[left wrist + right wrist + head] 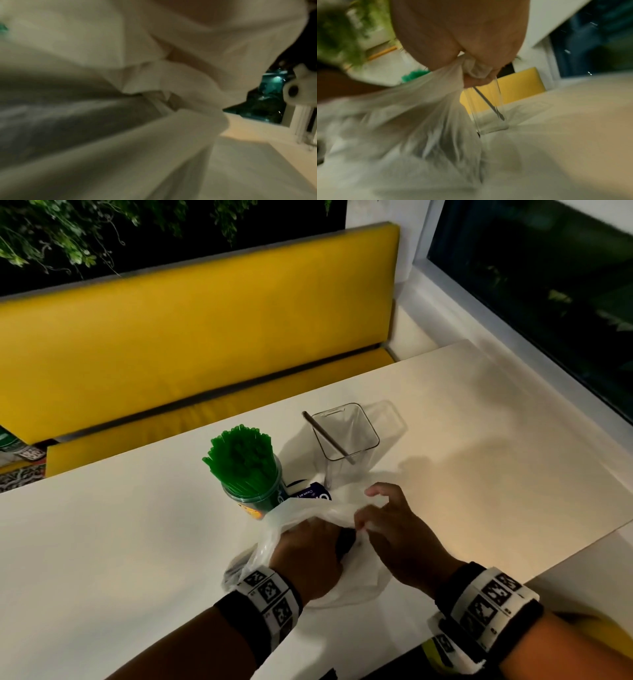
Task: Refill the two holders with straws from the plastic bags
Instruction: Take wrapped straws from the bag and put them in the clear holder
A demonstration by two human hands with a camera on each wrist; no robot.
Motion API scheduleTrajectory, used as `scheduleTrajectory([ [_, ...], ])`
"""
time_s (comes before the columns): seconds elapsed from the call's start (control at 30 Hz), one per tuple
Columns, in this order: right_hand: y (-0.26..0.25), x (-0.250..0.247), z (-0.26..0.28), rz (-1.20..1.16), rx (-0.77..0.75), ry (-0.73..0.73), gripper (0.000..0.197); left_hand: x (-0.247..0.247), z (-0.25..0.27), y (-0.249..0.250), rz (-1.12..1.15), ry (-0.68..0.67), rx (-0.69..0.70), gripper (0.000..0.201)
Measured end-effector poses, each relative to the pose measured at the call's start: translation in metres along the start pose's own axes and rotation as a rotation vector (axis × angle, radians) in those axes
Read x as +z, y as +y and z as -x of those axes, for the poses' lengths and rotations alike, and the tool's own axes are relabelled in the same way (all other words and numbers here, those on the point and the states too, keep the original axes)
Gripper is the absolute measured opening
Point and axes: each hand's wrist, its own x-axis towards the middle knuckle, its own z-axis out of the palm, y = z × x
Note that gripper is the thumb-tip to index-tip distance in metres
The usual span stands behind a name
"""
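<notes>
Both hands' grips hold the plastic bag [308, 518]; beyond, the brown straw [328, 437] leans diagonally in the clear holder [346, 440].

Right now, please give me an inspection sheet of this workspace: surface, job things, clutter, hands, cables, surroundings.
Surface: white table, bare around the work.
Job's things: round holder packed with green straws; clear square holder holding one dark straw; translucent plastic bag in front.
Clutter: blue printed packet between the holders.
Hands: left hand reaches into the bag, fingers hidden; right hand pinches the bag's edge.
Cables: nothing seen.
Surroundings: yellow bench, dark window, hanging plants.
</notes>
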Motion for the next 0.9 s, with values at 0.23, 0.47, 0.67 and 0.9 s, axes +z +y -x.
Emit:
scheduleTrajectory([
  [0.23,-0.005,0.014,-0.001,-0.196,0.362,-0.059,0.02,0.009,-0.004,-0.002,0.181,-0.051,-0.107,0.045],
  [0.47,0.005,0.003,-0.007,-0.459,0.293,-0.263,0.012,-0.012,-0.015,0.01,0.257,-0.174,-0.127,0.034],
  [0.67,0.016,-0.01,-0.007,-0.554,0.325,-0.267,0.046,-0.022,-0.003,0.002,0.252,-0.335,0.026,0.024],
  [0.9,0.028,0.006,-0.004,-0.413,0.478,-0.211,0.038,-0.062,0.008,0.021,0.32,-0.246,0.076,0.025],
])
